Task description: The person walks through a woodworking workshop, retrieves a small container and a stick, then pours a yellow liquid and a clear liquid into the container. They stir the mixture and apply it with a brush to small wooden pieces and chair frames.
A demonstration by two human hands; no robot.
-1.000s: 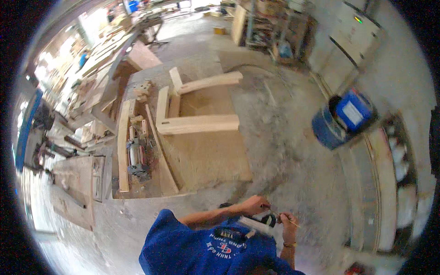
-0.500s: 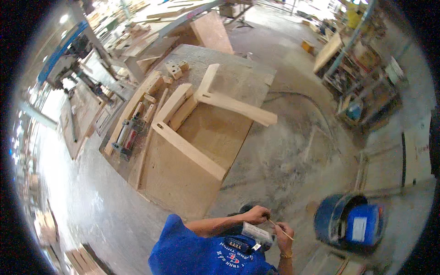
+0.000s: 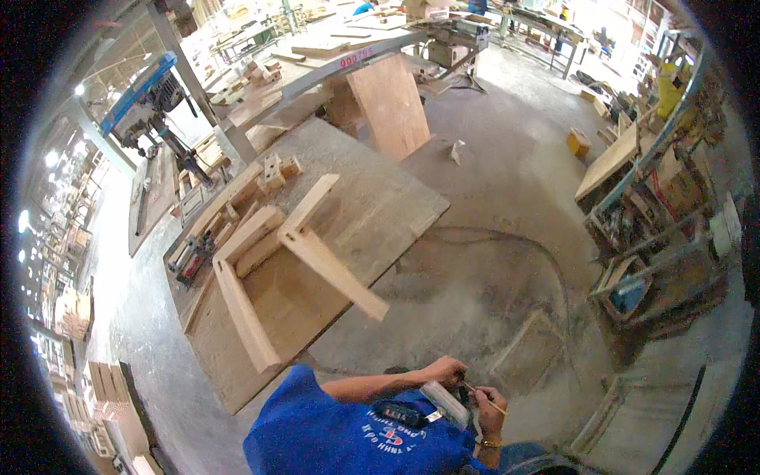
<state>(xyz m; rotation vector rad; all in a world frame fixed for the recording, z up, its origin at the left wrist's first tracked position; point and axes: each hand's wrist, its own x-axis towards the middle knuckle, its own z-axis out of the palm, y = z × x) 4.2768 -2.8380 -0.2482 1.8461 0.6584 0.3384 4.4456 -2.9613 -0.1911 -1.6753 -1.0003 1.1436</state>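
Close in front of my blue shirt, both hands are on one thin, light-coloured, pencil-like stick (image 3: 498, 408). My left hand (image 3: 445, 371) is closed at its far end, the fingertips partly hidden. My right hand (image 3: 488, 401), with a bracelet at the wrist, pinches it nearer its other end. Below my left hand a pale, box-shaped object (image 3: 445, 404) lies against my chest, beside a dark object (image 3: 400, 413). Away to the left, angled wooden frame parts (image 3: 332, 269) rest on the worktable (image 3: 372, 198), apart from my hands.
A grey power tool (image 3: 190, 257) and small wood blocks (image 3: 273, 170) lie along the table's left side. A hose (image 3: 546, 257) runs over the floor. Cluttered shelving (image 3: 657, 261) stands at the right. A plywood sheet (image 3: 389, 107) leans behind the table.
The view has turned right and risen, so the table and frame parts sit farther left. The blue bin at the lower right has left the picture. Both hands still hold the stick.
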